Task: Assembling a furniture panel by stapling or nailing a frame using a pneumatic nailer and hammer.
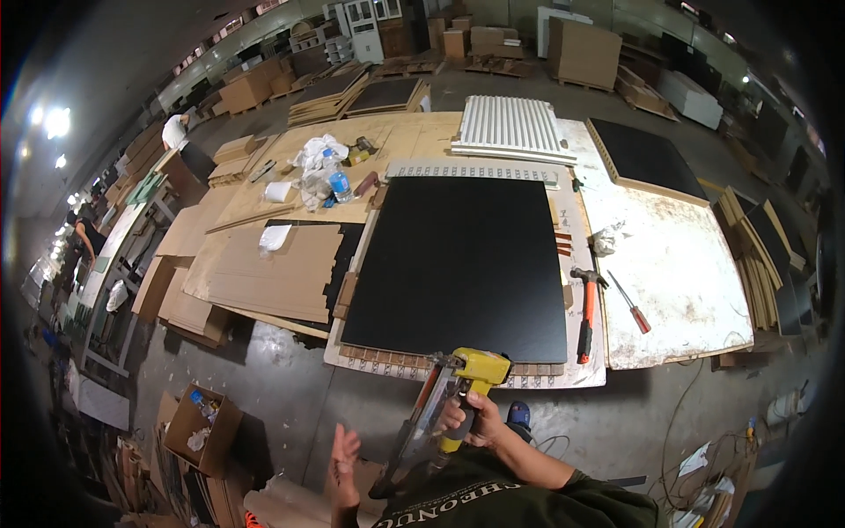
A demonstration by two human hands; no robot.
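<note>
A yellow and black pneumatic nail gun is in my right hand, its fingers wrapped round the grip. The tool is held in front of my body, by the near edge of a large black panel. My left hand is raised beside the gun's long magazine, apart from it, with fingers stretched out and nothing in them. The black panel lies flat over a pale board with a row of slots along its edge. To its right lie a claw hammer with an orange handle and a screwdriver.
White slatted panels and another black panel lie at the far right. A water bottle, white cloth and cardboard sheet are on the left. An open box stands on the floor. Two people are farther left.
</note>
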